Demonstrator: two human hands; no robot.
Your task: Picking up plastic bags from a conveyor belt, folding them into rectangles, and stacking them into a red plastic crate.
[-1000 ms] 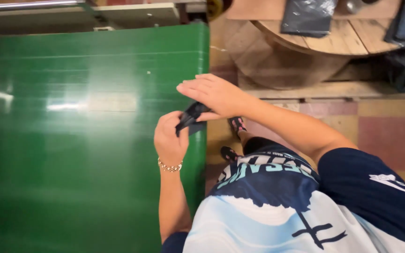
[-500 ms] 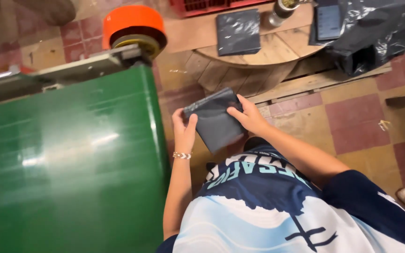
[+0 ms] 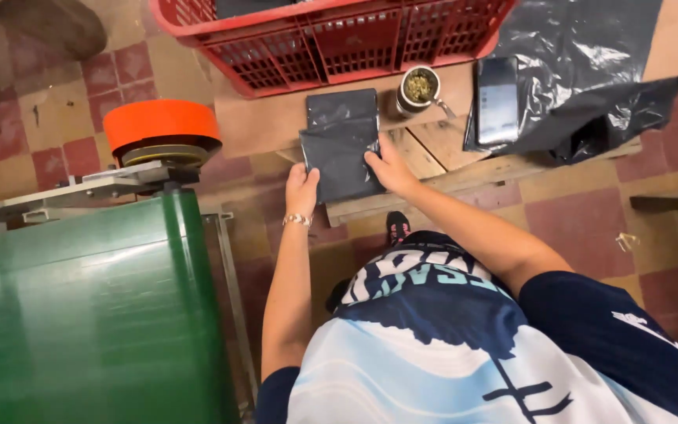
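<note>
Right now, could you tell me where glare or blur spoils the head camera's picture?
Head view: pale glare streaks the green conveyor belt and the crumpled black plastic sheet; both hands, left and right, and the dark packet look sharp; edges bow slightly.

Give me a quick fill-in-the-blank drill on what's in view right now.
1. Both hands, left hand and right hand, hold a flat ____ packet.
2. The crate beyond the packet is ____.
3. The cup stands between the packet and a ____.
4. The roll above the green belt is ____.

Missing words: black; red; phone; orange
</note>
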